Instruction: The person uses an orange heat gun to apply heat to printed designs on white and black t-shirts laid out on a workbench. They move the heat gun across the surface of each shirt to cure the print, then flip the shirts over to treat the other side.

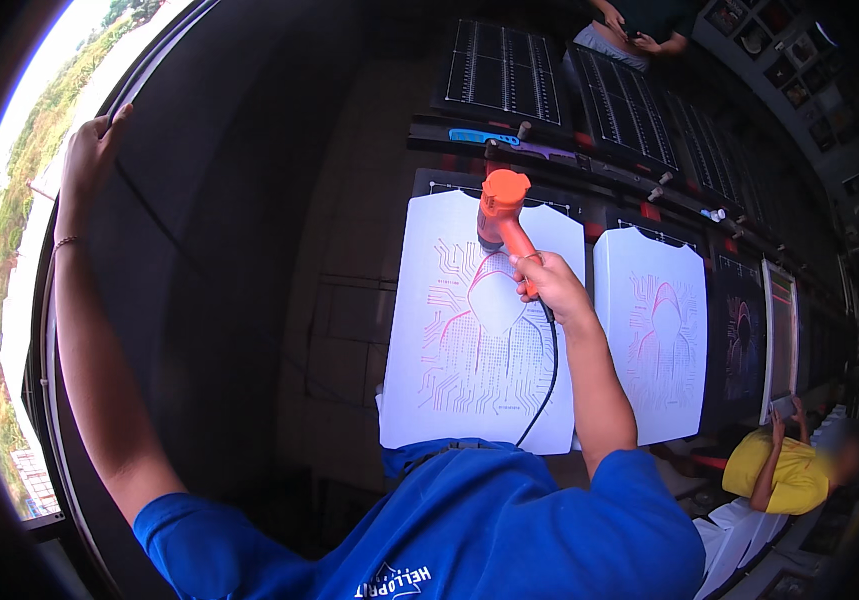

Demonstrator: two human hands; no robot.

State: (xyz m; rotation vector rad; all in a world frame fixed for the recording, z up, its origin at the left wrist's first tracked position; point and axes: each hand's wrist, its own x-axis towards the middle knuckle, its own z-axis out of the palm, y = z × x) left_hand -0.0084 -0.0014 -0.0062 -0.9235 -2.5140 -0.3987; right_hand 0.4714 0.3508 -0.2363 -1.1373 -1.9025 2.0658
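Observation:
My right hand [551, 285] is wrapped round the handle of an orange heat gun [504, 200]. Its dark nozzle points down at a white T-shirt [419, 350] laid flat on a black board. On that shirt is a print of a hooded figure amid red and dark circuit lines; the nozzle is over the upper part of the hood. A black cord [549, 385] runs from the handle down across the shirt toward my body. Far to the left, my left hand [99, 140] rests closed on the frame edge beside the window, arm outstretched.
A second printed white T-shirt [639, 340] lies to the right, with a framed screen [779, 335] beyond. Black boards [504, 75] line the far side behind a rail carrying a blue tool [479, 137]. One person [639, 30] stands far off; another in yellow [774, 470] is at right.

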